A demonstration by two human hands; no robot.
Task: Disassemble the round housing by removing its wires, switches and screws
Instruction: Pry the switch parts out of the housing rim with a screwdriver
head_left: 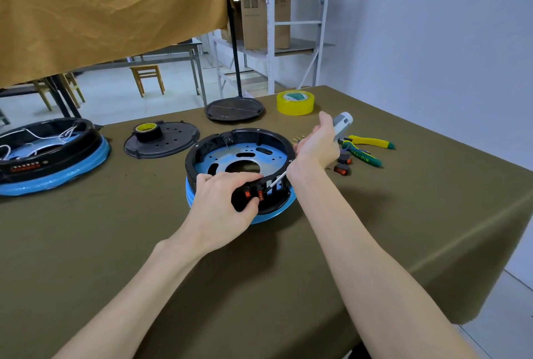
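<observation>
The round black housing (pixel 245 139) with a blue inner plate and blue base ring sits mid-table. My left hand (pixel 222 200) grips its near wall, thumb and fingers around two red rocker switches (pixel 253 194) set in the front panel. My right hand (pixel 317 145) holds a grey-handled screwdriver (pixel 341 123), its metal shaft (pixel 277 182) slanting down to the switch slots beside the left fingers. Two removed black-and-red switches (pixel 343 163) lie on the cloth right of the housing, near a few small brass screws (pixel 297 139).
A second wired housing (pixel 52 153) stands at the far left. A black cover plate (pixel 161 140) with a tape roll on it, another round plate (pixel 233 109), yellow tape (pixel 295 102) and yellow-green pliers (pixel 366 148) lie around. The table edge runs along the right.
</observation>
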